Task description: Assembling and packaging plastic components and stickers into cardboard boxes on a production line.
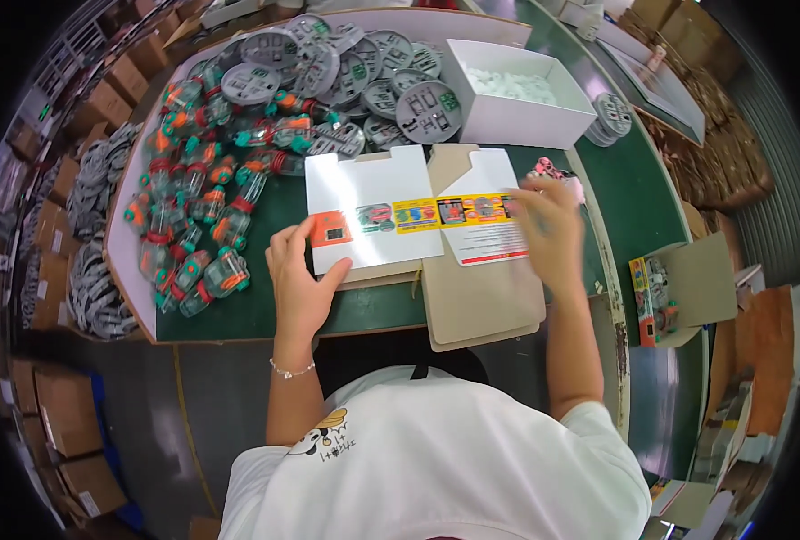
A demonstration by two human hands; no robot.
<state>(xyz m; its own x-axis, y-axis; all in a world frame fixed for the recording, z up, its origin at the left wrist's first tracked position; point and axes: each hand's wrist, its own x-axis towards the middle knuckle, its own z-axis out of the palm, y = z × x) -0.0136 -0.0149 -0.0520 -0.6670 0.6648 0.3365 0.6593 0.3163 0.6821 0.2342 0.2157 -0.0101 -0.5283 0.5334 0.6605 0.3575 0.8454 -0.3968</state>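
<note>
A flat, unfolded printed carton (368, 182), white with an orange panel and a yellow strip, lies on the green tabletop before me. My left hand (299, 274) is at its lower left corner, thumb and fingers apart, touching the edge. Over the carton's right end is my right hand (551, 225), smeared by motion; whether its fingers grip the edge cannot be told. Under the printed carton, more flat cardboard (481, 301) with its plain brown side up reaches past the table's front edge. Beyond my right hand sits a small pink item (569, 183), partly hidden.
Clear bottles (229, 270) with orange and teal parts pile up at the left. Round grey trays (429, 112) holding small parts are heaped at the back. A white box (526, 126) of white pieces stands back right. An open carton (688, 292) with packed goods is far right.
</note>
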